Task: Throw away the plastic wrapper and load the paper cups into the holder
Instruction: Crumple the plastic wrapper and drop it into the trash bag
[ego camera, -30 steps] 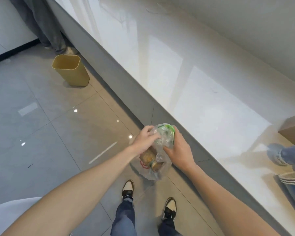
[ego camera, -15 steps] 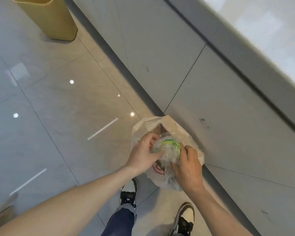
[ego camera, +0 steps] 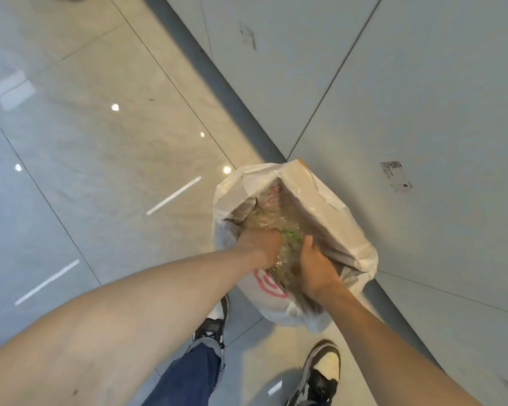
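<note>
both hands were closed on the plastic wrapper (ego camera: 288, 253), the left hand (ego camera: 260, 244) and the right hand (ego camera: 316, 266) pressing it from two sides. it sat directly between them, already inside the open mouth of the white trash bag (ego camera: 329, 209), so release looked next.

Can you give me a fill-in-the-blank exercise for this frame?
1. Both hands, left and right, press the clear wrapper into the ____ bag.
2. The logo on the bag is ____.
3. The bag stands on the floor against the ____.
4. The print on the wrapper is ____.

Missing words: white; pink; cabinet; green
</note>
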